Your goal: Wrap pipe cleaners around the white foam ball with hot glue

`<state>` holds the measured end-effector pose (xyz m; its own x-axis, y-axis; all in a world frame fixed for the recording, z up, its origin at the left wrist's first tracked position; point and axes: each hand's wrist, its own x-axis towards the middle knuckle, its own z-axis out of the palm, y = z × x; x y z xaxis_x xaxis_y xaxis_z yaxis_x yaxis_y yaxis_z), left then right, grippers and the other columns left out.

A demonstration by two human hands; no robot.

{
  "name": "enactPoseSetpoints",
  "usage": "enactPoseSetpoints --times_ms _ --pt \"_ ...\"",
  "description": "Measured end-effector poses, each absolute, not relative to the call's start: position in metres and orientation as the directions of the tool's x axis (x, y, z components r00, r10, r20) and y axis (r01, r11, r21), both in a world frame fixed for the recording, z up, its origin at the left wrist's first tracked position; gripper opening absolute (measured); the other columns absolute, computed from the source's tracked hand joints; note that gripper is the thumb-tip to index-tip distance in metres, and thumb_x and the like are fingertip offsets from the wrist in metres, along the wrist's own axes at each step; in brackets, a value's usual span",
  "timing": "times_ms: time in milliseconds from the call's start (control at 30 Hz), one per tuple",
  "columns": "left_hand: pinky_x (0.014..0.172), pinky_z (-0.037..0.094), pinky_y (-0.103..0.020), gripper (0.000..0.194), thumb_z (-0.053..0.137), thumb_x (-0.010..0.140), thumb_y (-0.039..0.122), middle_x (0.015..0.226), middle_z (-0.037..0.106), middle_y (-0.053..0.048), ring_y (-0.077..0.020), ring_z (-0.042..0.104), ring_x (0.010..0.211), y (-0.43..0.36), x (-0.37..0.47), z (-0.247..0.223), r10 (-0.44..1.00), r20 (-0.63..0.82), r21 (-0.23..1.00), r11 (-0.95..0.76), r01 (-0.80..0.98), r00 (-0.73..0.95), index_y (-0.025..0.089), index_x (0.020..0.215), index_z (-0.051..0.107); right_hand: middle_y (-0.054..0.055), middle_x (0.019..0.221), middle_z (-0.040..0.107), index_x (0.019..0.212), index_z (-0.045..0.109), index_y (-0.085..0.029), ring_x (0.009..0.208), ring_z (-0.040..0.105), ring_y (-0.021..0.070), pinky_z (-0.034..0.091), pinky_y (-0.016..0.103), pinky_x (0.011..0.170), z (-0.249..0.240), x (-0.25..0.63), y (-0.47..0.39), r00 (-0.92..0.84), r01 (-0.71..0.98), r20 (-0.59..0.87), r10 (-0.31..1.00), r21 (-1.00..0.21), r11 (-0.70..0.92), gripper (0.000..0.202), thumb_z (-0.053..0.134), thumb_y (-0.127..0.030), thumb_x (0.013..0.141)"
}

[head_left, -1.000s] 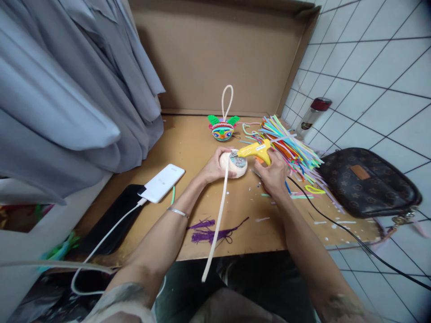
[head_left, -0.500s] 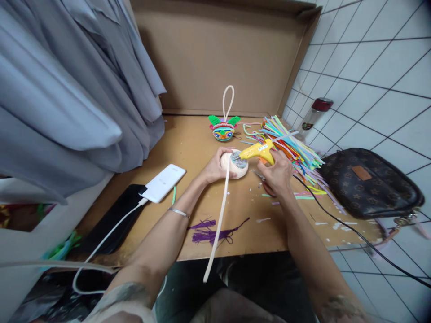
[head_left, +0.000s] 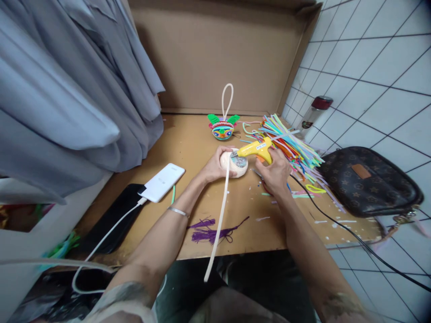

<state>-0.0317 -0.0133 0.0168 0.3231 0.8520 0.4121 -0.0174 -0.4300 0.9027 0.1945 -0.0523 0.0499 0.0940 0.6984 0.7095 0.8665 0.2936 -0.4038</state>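
My left hand (head_left: 215,165) is closed around a round cream-coloured ball (head_left: 238,169) with a greyish patch on its upper face. From the ball a long cream pipe cleaner (head_left: 220,220) hangs down past the table's front edge. My right hand (head_left: 276,169) grips a yellow hot glue gun (head_left: 257,149), its nozzle at the ball's upper side beside the strip. A pale glue stick juts from the gun's back. Behind the ball sits a colourful lion-head ornament (head_left: 222,129) with green ears and a cream loop. Scissors lie partly hidden under my right hand.
Bundled coloured pipe cleaners (head_left: 296,146) lie at the right, near a red-lidded bottle (head_left: 316,112) and a brown patterned bag (head_left: 370,181). A black cord (head_left: 332,217) crosses the right side. Purple tassels (head_left: 205,234), a white power bank (head_left: 163,183) and a black phone (head_left: 116,224) lie in front and left.
The glue gun's nozzle has shifted slightly left along the ball, toward the cream strip, and my right hand has moved with it. My left hand still holds the ball.
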Motion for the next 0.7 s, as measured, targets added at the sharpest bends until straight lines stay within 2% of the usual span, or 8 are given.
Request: enactPoseSetpoints --times_ms 267,700 --pt "0.121 0.039 -0.056 0.086 0.098 0.047 0.035 0.152 0.053 -0.017 -0.0349 0.055 0.14 -0.0149 -0.0305 0.0198 0.846 0.42 0.899 -0.437 -0.026 0.328 0.022 0.115 0.048 0.008 0.096 0.072 0.103 0.074 -0.021 0.087 0.064 0.0267 0.048 0.036 0.073 0.0514 0.1995 -0.0495 0.083 0.881 0.683 0.726 -0.39 0.267 0.037 0.059 -0.044 0.077" --pt "0.122 0.039 -0.056 0.086 0.099 0.046 0.035 0.151 0.054 -0.015 -0.0347 0.056 0.139 -0.0132 -0.0316 0.018 0.847 0.422 0.9 -0.434 -0.037 0.323 0.022 0.116 0.05 0.007 0.093 0.073 0.102 0.075 -0.021 0.084 0.063 0.025 0.046 0.034 0.07 0.0502 0.2001 -0.0484 0.074 0.888 0.703 0.707 -0.369 0.274 0.035 0.06 -0.044 0.079"
